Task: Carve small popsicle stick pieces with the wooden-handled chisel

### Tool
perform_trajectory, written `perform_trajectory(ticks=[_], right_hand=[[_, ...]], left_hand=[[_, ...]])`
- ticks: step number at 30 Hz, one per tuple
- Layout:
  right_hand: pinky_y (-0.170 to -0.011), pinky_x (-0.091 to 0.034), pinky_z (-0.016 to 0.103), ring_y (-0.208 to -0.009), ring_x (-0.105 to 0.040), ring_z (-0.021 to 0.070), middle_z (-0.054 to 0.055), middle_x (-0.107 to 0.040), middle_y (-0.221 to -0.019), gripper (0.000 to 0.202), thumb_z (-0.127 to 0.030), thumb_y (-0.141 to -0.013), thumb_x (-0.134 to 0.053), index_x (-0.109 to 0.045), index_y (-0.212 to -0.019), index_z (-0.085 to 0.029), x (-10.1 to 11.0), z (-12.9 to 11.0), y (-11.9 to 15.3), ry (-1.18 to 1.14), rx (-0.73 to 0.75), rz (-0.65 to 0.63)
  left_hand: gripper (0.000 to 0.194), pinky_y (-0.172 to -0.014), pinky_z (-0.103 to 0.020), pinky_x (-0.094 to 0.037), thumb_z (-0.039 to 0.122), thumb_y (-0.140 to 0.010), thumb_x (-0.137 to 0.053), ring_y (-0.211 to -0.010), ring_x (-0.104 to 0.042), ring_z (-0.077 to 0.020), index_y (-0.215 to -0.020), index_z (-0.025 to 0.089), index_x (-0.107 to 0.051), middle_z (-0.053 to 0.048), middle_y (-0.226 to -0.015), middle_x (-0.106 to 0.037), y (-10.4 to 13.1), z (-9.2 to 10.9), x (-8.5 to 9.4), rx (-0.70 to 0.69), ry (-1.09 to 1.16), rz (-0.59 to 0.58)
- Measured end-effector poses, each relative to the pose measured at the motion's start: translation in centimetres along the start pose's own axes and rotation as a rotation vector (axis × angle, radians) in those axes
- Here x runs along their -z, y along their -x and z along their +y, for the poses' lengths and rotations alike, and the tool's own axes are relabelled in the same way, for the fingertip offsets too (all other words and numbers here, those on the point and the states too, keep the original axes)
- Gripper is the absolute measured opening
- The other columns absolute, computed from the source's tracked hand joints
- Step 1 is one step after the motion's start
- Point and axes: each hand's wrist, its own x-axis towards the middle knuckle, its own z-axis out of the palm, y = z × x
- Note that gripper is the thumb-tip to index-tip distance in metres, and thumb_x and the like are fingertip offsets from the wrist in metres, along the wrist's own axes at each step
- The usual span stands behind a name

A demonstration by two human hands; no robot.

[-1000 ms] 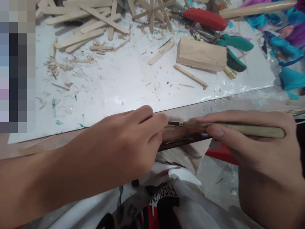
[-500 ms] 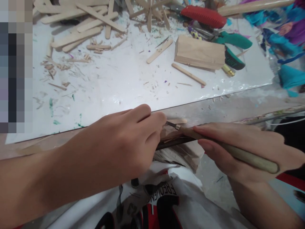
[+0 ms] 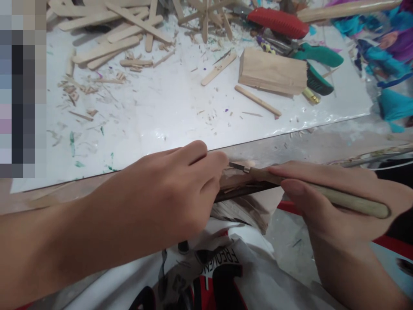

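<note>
My right hand (image 3: 348,193) grips the wooden handle of a carving chisel (image 3: 335,196), thumb and fingers along it. Its narrow metal blade points left, its tip close by the fingertips of my left hand (image 3: 180,185). That hand is closed and bent down at the table's front edge, its back toward me. Just past its fingers, the pale end of a craft stick (image 3: 251,163) shows behind the blade. Most of this stick is hidden by my left hand and the tool.
A wooden block (image 3: 272,71) lies beside green-handled pliers (image 3: 319,56) and a red-handled tool (image 3: 279,21). Craft sticks (image 3: 109,47) are heaped at the back left, with shavings (image 3: 75,90) nearby. Blue and purple scraps (image 3: 383,56) lie at the far right. White board (image 3: 155,107) covers the table.
My right hand has drawn the chisel slightly to the right, its handle now lying flatter. My left hand stays almost where it was.
</note>
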Motion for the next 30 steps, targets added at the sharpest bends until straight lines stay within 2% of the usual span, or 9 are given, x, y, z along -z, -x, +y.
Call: perform_trajectory(ticks=[7, 16, 22, 26, 30], right_hand=[[-0.059, -0.072, 0.024, -0.05, -0.074, 0.0128, -0.005, -0.093, -0.097, 0.052, -0.011, -0.087, -0.097, -0.092, -0.128, -0.042, -0.1, 0.3, -0.4, -0.037, 0.059, -0.009], [-0.071, -0.075, 0.028, -0.073, -0.087, 0.0204, -0.002, -0.093, -0.097, 0.056, -0.009, -0.087, -0.096, -0.091, -0.134, -0.038, -0.4, -0.6, -0.1, 0.013, 0.155, -0.002], [-0.069, -0.075, 0.029, -0.074, -0.088, 0.0228, -0.001, -0.092, -0.093, 0.057, -0.006, -0.087, -0.096, -0.089, -0.137, -0.034, -0.4, -0.1, -0.3, -0.015, 0.224, -0.034], [-0.067, -0.075, 0.03, -0.075, -0.088, 0.024, -0.001, -0.093, -0.097, 0.057, -0.007, -0.088, -0.095, -0.089, -0.138, -0.035, -0.5, 0.3, -0.2, -0.043, 0.202, -0.02], [-0.066, -0.075, 0.028, -0.07, -0.087, 0.0219, -0.001, -0.092, -0.093, 0.052, -0.007, -0.09, -0.091, -0.091, -0.135, -0.033, -0.5, 0.4, -0.4, -0.041, 0.225, -0.016]], left_hand=[[0.029, -0.072, -0.037, -0.06, -0.001, -0.102, -0.055, -0.1, -0.067, -0.0254, -0.105, 0.012, -0.081, -0.01, -0.11, -0.072, -0.2, 0.0, 0.0, -0.025, -0.028, -0.011], [0.034, -0.07, -0.037, -0.06, -0.001, -0.106, -0.05, -0.097, -0.067, -0.0245, -0.108, 0.01, -0.082, -0.01, -0.107, -0.07, -0.2, -0.1, 0.2, -0.01, 0.011, -0.01], [0.04, -0.071, -0.038, -0.06, -0.005, -0.104, -0.044, -0.097, -0.067, -0.025, -0.11, 0.007, -0.082, -0.01, -0.106, -0.068, -0.3, -0.2, 0.1, -0.01, 0.038, 0.007], [0.043, -0.071, -0.037, -0.059, -0.006, -0.104, -0.042, -0.099, -0.067, -0.0241, -0.108, 0.01, -0.082, -0.01, -0.109, -0.071, -0.3, -0.2, 0.1, -0.004, 0.032, 0.004], [0.037, -0.071, -0.036, -0.058, -0.004, -0.105, -0.048, -0.1, -0.067, -0.025, -0.107, 0.011, -0.082, -0.01, -0.109, -0.072, -0.3, -0.1, 0.1, -0.017, -0.011, -0.003]])
